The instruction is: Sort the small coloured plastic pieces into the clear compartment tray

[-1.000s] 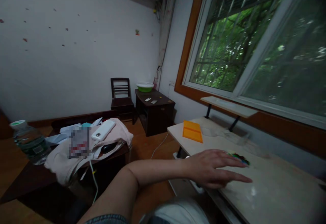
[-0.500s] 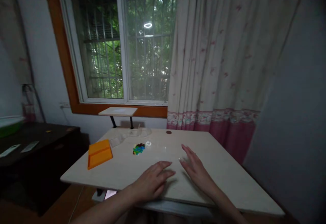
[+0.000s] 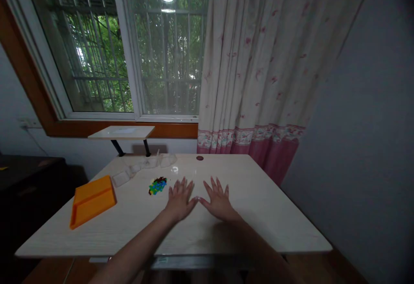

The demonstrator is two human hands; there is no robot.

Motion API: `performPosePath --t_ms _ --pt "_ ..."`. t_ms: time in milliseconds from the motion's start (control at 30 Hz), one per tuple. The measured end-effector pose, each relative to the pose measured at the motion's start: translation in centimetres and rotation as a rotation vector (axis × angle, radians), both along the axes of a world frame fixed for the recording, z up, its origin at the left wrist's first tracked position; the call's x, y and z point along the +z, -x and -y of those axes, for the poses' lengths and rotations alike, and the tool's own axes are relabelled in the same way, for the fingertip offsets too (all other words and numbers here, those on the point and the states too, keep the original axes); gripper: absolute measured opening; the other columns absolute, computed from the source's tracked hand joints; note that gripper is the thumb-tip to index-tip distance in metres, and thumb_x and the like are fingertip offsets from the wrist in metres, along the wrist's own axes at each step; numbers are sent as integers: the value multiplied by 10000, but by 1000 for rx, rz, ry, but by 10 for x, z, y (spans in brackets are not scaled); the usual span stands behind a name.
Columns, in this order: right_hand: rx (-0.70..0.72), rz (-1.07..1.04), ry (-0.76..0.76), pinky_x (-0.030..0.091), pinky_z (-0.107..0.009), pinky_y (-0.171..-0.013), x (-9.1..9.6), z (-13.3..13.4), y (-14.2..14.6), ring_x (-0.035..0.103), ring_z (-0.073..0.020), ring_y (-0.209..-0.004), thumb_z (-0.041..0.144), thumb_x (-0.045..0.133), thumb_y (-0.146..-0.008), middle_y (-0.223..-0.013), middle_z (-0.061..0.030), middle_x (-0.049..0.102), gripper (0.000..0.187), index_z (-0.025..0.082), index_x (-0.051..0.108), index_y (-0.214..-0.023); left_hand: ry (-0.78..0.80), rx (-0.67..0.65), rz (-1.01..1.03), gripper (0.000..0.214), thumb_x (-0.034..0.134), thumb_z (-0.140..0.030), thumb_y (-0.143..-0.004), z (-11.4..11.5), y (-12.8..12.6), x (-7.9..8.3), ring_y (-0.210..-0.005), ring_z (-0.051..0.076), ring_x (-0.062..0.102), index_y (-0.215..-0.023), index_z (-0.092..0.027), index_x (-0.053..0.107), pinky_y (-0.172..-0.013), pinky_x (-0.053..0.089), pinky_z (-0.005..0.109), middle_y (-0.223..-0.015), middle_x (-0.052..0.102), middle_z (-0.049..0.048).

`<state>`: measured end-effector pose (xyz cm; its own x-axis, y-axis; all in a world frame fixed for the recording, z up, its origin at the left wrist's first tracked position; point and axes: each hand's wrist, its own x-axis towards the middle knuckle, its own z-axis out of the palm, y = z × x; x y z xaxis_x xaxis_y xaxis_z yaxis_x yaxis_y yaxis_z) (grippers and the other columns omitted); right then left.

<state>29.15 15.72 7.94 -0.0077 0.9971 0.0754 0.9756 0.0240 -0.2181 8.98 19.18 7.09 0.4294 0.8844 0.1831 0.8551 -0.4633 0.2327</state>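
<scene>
Both of my hands lie flat, palms down, on a pale wooden table (image 3: 265, 219). My left hand (image 3: 179, 197) has its fingers spread and holds nothing. My right hand (image 3: 217, 198) lies beside it, fingers spread too, and the thumbs nearly touch. Just left of my left hand sits a small heap of colourful pieces (image 3: 157, 185), blue, green, yellow and dark. An orange tray (image 3: 92, 200) rests further left on the table.
Clear plastic containers (image 3: 142, 168) lie at the table's far left. A small raised shelf (image 3: 121, 133) stands behind them under the window (image 3: 106, 51). A pink-patterned curtain (image 3: 258, 73) hangs to the right. A dark cabinet (image 3: 22, 176) stands at the left.
The view has swung from the room to the table, facing the window. Both hands have slid forward and now lie flat side by side, fingers spread.
</scene>
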Motion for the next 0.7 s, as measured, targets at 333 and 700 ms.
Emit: performPosePath --t_ms 333,700 --pt "-84 52 98 -16 -633 -1170 -25 0 -10 65 -316 -1522 721 317 -896 -1643 -74 129 781 297 246 -1547 -7 -13 -24 681 355 -656 -927 -5 2 -27 -1496 380 155 -1515 -311 356 -1189 76 619 -1622 218 96" --pt "-78 48 80 -41 -622 -1171 -24 3 -12 62 -300 -1524 747 265 -895 -1645 -74 133 785 297 279 -1538 -5 -15 -7 668 315 -667 -935 -4 1 -26 -1495 360 175 -1487 -302 408 -1193 77 602 -1606 272 91"
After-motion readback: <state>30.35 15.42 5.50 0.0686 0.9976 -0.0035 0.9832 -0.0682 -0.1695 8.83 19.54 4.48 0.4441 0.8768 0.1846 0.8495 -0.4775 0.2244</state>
